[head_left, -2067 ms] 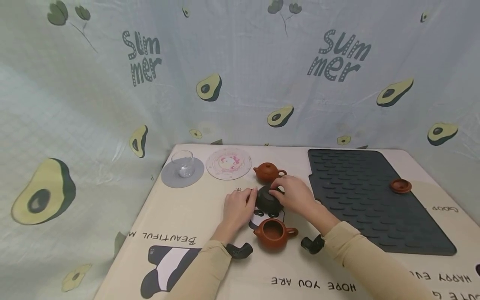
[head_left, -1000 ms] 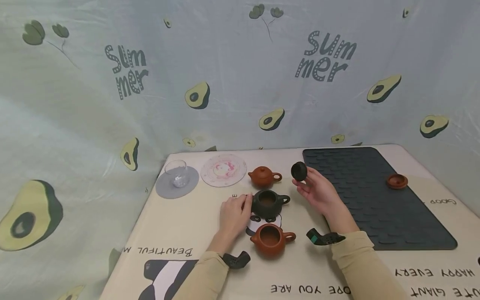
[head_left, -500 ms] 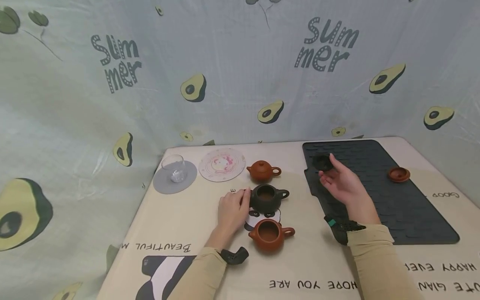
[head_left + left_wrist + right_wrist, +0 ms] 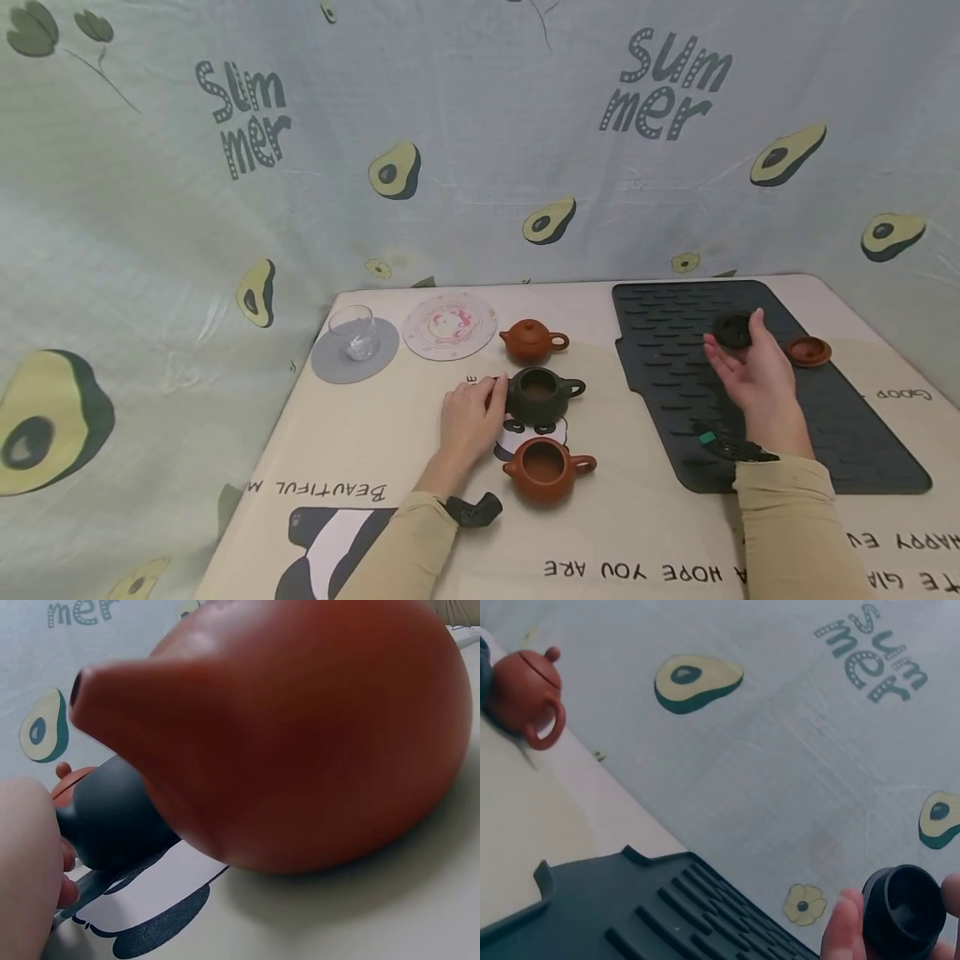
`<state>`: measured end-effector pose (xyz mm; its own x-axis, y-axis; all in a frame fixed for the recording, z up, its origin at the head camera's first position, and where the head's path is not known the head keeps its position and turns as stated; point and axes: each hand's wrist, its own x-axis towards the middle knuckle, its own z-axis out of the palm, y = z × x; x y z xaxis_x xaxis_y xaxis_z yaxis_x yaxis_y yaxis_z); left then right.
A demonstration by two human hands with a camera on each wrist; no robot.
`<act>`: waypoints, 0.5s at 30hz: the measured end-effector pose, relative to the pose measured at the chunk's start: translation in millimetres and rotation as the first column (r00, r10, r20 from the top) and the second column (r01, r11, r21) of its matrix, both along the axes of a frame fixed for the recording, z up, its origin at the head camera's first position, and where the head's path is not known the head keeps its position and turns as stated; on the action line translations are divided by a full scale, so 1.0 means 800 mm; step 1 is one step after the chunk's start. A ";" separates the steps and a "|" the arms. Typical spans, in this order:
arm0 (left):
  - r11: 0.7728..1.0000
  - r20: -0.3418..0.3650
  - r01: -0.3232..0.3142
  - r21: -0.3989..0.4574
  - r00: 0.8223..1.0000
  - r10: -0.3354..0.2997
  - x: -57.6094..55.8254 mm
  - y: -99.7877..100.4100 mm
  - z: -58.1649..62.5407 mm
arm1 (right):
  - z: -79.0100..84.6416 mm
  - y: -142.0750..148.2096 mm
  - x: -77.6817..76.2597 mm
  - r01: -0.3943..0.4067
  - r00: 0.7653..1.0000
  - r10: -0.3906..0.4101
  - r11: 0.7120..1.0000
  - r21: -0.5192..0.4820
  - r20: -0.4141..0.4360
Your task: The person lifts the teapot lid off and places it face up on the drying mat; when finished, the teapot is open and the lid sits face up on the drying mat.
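Observation:
A black teapot [image 4: 538,408], its mouth uncovered, stands mid-table. My left hand [image 4: 468,417] pinches its spout from the left; in the left wrist view the fingertips [image 4: 67,891] show beneath that spout. Over the dark ridged mat [image 4: 667,417], my right hand [image 4: 767,387] grips the black teapot lid [image 4: 732,331] between thumb and fingers, hollow side turned up. The right wrist view shows the same lid [image 4: 904,911] close up. Just right of it a reddish-brown lid [image 4: 809,352] lies upturned on the mat's edge. An uncovered reddish-brown teapot [image 4: 543,492] sits nearer me.
Behind the black teapot is a lidded reddish-brown teapot [image 4: 529,342]. Far left, a clear glass [image 4: 362,342] stands on a grey round coaster [image 4: 330,364], beside a pink-patterned round coaster [image 4: 450,327]. A printed curtain [image 4: 465,100] hangs along the table's back and sides.
My right hand has lifted the lid off the black teapot, turned it over and carried it right, over the mat towards the reddish-brown lid. My left hand has stayed at the spout.

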<state>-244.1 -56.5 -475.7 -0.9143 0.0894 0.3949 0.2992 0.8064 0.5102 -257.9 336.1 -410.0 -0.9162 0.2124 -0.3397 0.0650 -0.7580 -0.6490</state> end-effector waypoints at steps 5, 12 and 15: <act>1.000 -0.002 0.000 0.028 1.000 0.000 0.000 -0.001 0.002 | 0.001 0.006 -0.005 0.025 0.997 -0.032 0.996 0.088 0.072; 0.999 -0.006 0.003 0.033 1.000 -0.002 -0.001 -0.003 0.002 | -0.008 0.010 -0.007 0.087 0.988 -0.134 0.900 0.426 0.082; 1.000 -0.008 0.006 0.026 1.000 -0.006 -0.001 -0.003 0.003 | -0.015 0.014 -0.006 0.109 0.972 -0.210 0.806 0.581 0.109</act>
